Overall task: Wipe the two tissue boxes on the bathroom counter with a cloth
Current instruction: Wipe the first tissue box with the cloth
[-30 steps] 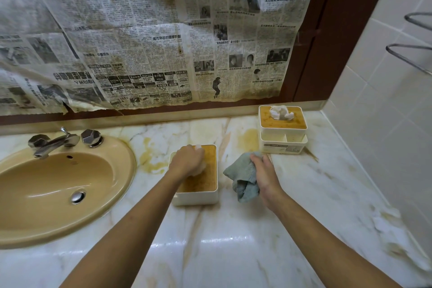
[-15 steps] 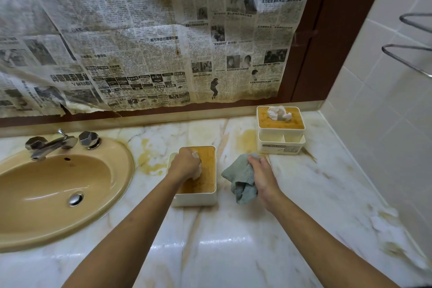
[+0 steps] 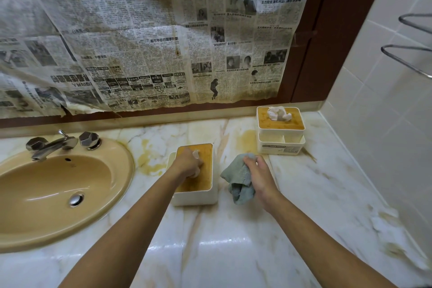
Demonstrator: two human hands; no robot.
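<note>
A person's left hand [image 3: 188, 162] closes its grip round the tissue [image 3: 196, 154] atop the 1st tissue box [image 3: 198, 196] on the marble surface [image 3: 233, 252]. Just right of it, the right hand [image 3: 259, 174] grips a bunched cloth [image 3: 238, 182]. The 2nd tissue box [image 3: 280, 138] stands beyond that grip, apart.

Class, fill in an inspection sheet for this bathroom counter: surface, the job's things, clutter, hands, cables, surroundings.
Surface: marble counter, yellow-brown stains near the back, pale flaky patches along the right edge.
Job's things: near tissue box beside the sink; far tissue box at the back right corner; grey-green cloth between them.
Clutter: nothing seen.
Hands: left hand on the near box's lid, fingers curled over its tissue; right hand grips the cloth.
Cables: nothing seen.
Surroundings: beige sink with tap, stained newspaper above, tiled wall with metal rack.
</note>
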